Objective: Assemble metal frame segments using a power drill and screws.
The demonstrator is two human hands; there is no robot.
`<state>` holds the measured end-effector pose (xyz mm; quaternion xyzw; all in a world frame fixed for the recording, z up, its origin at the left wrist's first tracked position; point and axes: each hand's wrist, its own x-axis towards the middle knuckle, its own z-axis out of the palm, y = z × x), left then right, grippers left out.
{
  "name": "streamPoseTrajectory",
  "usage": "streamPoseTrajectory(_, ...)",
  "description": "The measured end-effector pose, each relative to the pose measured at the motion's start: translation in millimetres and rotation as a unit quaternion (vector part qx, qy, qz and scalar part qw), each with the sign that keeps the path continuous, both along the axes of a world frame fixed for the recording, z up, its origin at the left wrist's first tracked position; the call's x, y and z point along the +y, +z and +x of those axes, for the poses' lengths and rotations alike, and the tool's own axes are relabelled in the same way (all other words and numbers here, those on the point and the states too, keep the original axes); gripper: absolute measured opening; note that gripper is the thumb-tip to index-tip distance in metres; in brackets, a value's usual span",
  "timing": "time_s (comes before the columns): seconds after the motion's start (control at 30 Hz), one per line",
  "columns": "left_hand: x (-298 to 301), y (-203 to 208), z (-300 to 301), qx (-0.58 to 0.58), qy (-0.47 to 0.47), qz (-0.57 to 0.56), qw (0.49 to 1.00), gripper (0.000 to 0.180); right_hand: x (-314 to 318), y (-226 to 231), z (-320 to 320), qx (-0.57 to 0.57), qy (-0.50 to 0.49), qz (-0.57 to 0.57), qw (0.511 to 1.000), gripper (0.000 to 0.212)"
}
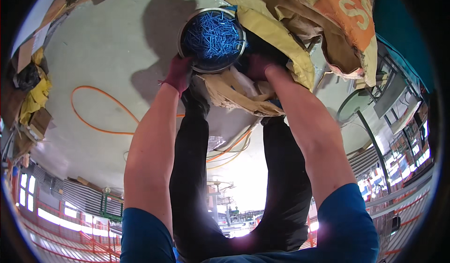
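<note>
Left of the sack (276, 34), my left hand (178, 74) closes on the bowl (213, 70); my right hand (258, 67) is shadowed, its hold unclear. Uneven support could tip the bowl, spilling nails (213, 36).

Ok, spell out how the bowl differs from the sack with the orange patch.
The bowl is round and smooth-rimmed; the sack is crumpled and irregular. The bowl's rim is silvery, while the sack is mostly tan. The bowl shows a pile of thin blue pieces; the sack's contents can't be made out.
</note>
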<state>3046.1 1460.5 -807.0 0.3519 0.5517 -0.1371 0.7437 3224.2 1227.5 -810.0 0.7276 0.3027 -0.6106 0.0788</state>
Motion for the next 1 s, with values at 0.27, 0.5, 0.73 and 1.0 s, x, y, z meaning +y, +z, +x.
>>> streamPoseTrajectory(0.27,-13.5,-20.5,-0.2,-0.013,0.032,-0.048,0.998,0.057,-39.3,-24.3,-10.4,-0.034,-0.033,-0.035,0.998,0.077)
streamPoseTrajectory(0.5,-4.5,-10.7,-5.7,-0.015,0.030,-0.023,0.999,0.051,-7.7,-3.7,-6.9,0.018,-0.036,-0.024,0.999,0.075)
streamPoseTrajectory(0.73,-15.1,-6.4,7.7,-0.013,0.038,-0.036,0.999,0.051,-46.7,-26.1,-15.9,0.003,-0.099,0.012,0.995,0.075)
streamPoseTrajectory(1.0,-10.3,-9.4,0.6,0.007,0.037,-0.029,0.999,0.054,-17.0,2.0,-7.3,0.005,-0.117,0.009,0.993,0.070)
